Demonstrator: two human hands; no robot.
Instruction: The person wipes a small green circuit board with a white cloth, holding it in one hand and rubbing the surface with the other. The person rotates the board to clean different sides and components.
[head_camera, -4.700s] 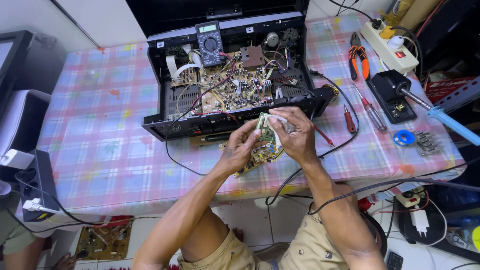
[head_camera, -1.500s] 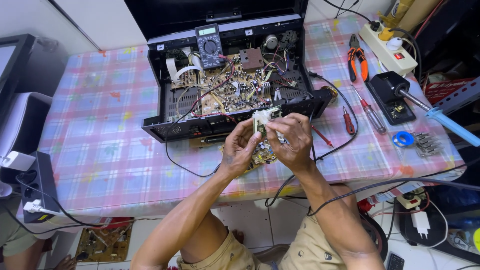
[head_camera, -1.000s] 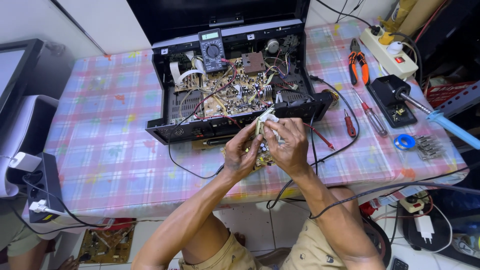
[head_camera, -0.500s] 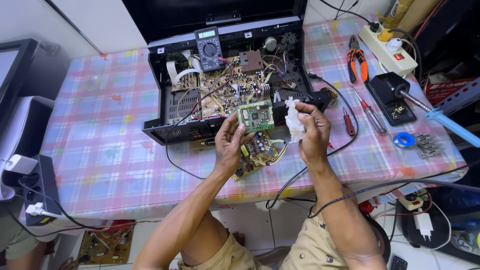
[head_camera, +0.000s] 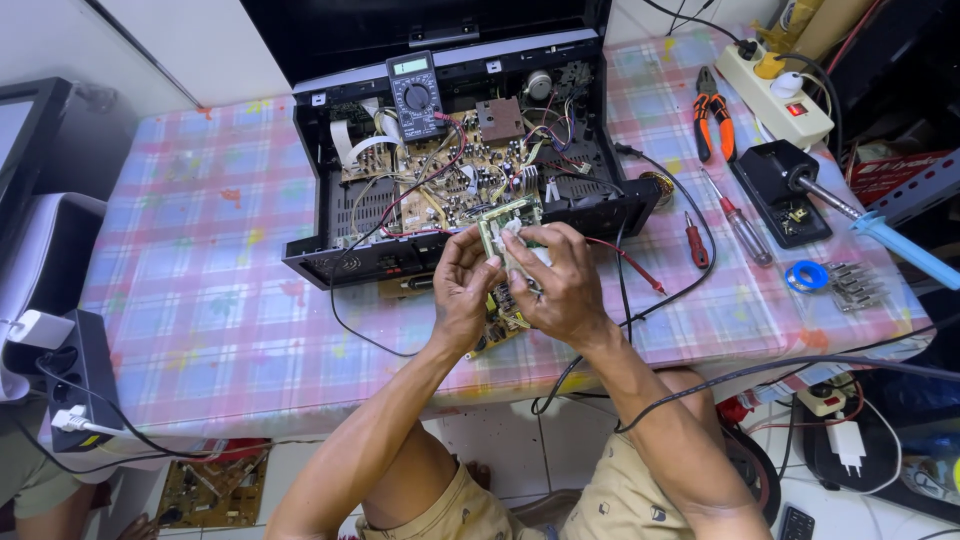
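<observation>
Green circuit board (head_camera: 508, 222), small and studded with components, was held up between both hands just in front of the opened black chassis (head_camera: 460, 170), above the checked tablecloth (head_camera: 200, 300). The left hand (head_camera: 462, 290) was closed on the board's left edge, thumb and fingers pinching it. The right hand (head_camera: 560, 285) was curled over its right side, fingers pressed on the face. Both forearms were raised from below, wrists bent inward. A second board (head_camera: 505, 318) was seen lying beneath the hands.

Bare forearms, no sleeves/gloves/watch on left hand (head_camera: 462, 290) or right hand (head_camera: 560, 285); tan shorts w/ small dark specks at 6 o'clock.
</observation>
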